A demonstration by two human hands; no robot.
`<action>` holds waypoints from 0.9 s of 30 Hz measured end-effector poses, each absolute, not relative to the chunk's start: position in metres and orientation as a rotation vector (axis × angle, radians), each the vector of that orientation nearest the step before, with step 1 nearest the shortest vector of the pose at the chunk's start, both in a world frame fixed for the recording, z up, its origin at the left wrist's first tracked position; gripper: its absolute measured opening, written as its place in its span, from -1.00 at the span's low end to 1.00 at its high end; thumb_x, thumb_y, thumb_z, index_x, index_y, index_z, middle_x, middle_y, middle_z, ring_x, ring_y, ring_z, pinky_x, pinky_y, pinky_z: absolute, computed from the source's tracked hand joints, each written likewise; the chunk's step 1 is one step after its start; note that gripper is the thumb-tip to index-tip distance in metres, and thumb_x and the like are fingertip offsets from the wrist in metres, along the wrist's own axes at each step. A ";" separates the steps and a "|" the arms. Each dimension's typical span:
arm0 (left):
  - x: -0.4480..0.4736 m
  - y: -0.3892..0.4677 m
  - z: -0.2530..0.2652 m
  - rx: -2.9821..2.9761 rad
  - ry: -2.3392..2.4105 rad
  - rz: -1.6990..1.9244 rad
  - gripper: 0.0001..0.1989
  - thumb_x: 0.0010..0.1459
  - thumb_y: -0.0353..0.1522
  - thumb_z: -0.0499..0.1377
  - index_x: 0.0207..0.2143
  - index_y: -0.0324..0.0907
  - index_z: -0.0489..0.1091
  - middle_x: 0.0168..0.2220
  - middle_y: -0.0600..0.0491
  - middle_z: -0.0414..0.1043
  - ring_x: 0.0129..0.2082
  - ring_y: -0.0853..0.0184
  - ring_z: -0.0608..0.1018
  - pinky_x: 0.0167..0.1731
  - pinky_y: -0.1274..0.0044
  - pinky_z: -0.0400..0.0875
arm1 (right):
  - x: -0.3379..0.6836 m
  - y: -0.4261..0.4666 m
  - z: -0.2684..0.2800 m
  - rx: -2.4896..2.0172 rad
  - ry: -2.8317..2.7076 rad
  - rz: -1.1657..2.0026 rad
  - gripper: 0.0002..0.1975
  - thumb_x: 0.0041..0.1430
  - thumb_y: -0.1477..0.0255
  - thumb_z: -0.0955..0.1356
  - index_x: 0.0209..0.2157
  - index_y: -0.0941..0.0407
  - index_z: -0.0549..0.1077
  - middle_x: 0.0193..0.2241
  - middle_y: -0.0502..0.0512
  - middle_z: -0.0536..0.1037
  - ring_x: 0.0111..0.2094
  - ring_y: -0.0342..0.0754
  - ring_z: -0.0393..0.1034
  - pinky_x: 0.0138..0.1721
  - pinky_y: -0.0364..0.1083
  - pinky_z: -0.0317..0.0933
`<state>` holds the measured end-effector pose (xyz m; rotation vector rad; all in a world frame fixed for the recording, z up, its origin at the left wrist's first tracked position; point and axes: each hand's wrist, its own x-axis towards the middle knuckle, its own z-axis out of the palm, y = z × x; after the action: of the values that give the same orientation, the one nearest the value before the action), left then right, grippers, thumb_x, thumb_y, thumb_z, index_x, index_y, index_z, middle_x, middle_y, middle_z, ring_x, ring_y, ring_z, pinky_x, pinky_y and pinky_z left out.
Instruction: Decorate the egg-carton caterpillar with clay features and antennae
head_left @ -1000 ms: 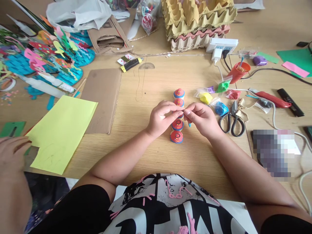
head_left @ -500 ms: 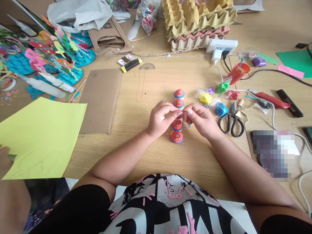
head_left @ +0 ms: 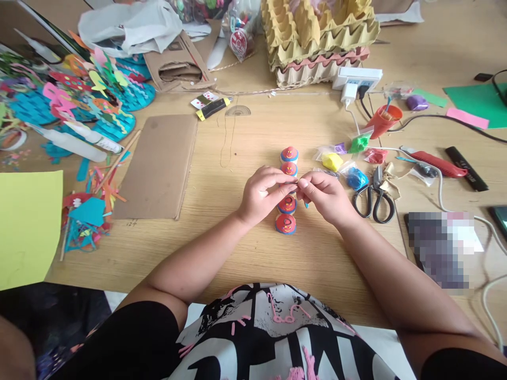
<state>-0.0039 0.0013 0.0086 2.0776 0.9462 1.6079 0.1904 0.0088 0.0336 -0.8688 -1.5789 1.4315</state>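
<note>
My left hand [head_left: 264, 192] pinches a thin dark strand [head_left: 291, 183] between thumb and fingertips. At the strand's other end, my right hand [head_left: 325, 194] is closed in a pinch, its fingertips touching those of the left. A small blue tip [head_left: 306, 205] pokes out below the right fingers; what it belongs to is hidden. Under both hands stands a column of several red-and-blue dome-shaped figures with yellow smiling faces. The nearest figure [head_left: 285, 224] and the one behind it carry a dark loop on top. The farthest figure [head_left: 289, 154] shows none. My hands partly cover the middle one.
Right of my hands lie black-handled scissors [head_left: 374, 198], bagged blue clay [head_left: 357, 178], yellow clay [head_left: 331, 161] and an orange cup [head_left: 384, 121]. Cardboard [head_left: 158, 163], paper scraps [head_left: 89, 216] and a yellow sheet [head_left: 29, 227] are leftward. Egg trays [head_left: 317, 42] stand behind, beside a power strip [head_left: 358, 78].
The yellow sheet at the left has moved further left, uncovering paper scraps. Another person's hand at that edge is out of view. My hands keep nearly the same pinch, with more strand showing.
</note>
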 end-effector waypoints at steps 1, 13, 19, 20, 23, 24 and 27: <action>-0.004 0.001 0.009 2.082 0.949 1.599 -0.92 0.33 -0.31 0.33 -0.16 -0.07 0.63 -0.24 0.08 0.67 -0.22 0.38 0.63 -0.13 0.46 0.51 | 0.191 0.009 0.034 -0.872 -1.590 1.424 -0.51 0.30 -0.02 0.44 -0.46 0.11 0.50 -0.57 -0.02 0.45 -0.54 -0.19 0.25 -0.49 -0.15 0.15; -0.004 0.000 0.009 2.023 0.958 1.585 -0.82 0.29 -0.25 0.37 -0.10 -0.08 0.60 -0.25 0.08 0.67 -0.24 0.37 0.63 -0.11 0.44 0.51 | 0.189 0.008 0.037 -0.864 -1.550 1.442 -0.53 0.26 -0.01 0.48 -0.44 0.11 0.47 -0.55 -0.03 0.49 -0.54 -0.20 0.28 -0.49 -0.16 0.18; -0.004 0.000 0.010 2.032 1.017 1.530 -0.87 0.33 -0.25 0.33 -0.20 -0.10 0.61 -0.23 0.05 0.69 -0.21 0.34 0.65 -0.12 0.42 0.52 | 0.190 0.008 0.036 -0.930 -1.574 1.394 -0.46 0.25 -0.10 0.43 -0.48 0.10 0.49 -0.57 0.00 0.50 -0.55 -0.18 0.28 -0.51 -0.14 0.17; -0.005 0.000 0.010 2.041 1.037 1.512 -0.86 0.34 -0.24 0.32 -0.22 -0.09 0.62 -0.24 0.05 0.69 -0.21 0.34 0.65 -0.12 0.41 0.52 | 0.190 0.007 0.037 -0.943 -1.582 1.387 -0.45 0.25 -0.12 0.42 -0.48 0.10 0.51 -0.57 0.01 0.51 -0.55 -0.17 0.28 -0.51 -0.13 0.18; -0.006 0.000 0.010 2.050 1.093 1.480 -0.81 0.35 -0.19 0.30 -0.24 -0.09 0.63 -0.28 0.05 0.68 -0.24 0.33 0.63 -0.14 0.40 0.52 | 0.189 0.007 0.038 -0.956 -1.582 1.401 -0.39 0.25 -0.17 0.38 -0.50 0.10 0.53 -0.59 0.03 0.52 -0.56 -0.16 0.29 -0.51 -0.12 0.19; -0.006 0.000 0.010 2.044 1.108 1.479 -0.79 0.36 -0.18 0.29 -0.24 -0.09 0.64 -0.28 0.05 0.68 -0.24 0.33 0.63 -0.14 0.40 0.51 | 0.189 0.007 0.038 -0.949 -1.576 1.413 -0.38 0.26 -0.18 0.37 -0.50 0.10 0.53 -0.59 0.03 0.52 -0.56 -0.16 0.29 -0.51 -0.12 0.19; -0.007 0.000 0.010 2.024 1.127 1.479 -0.75 0.35 -0.13 0.29 -0.24 -0.08 0.64 -0.29 0.05 0.67 -0.25 0.33 0.62 -0.13 0.40 0.51 | 0.190 0.007 0.037 -0.925 -1.567 1.425 -0.41 0.27 -0.14 0.39 -0.50 0.10 0.50 -0.59 0.01 0.51 -0.57 -0.18 0.28 -0.51 -0.13 0.18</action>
<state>-0.0065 -0.0002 0.0101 2.0244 1.1271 1.4794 0.1896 0.0073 0.0373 -0.9252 -1.5669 1.4252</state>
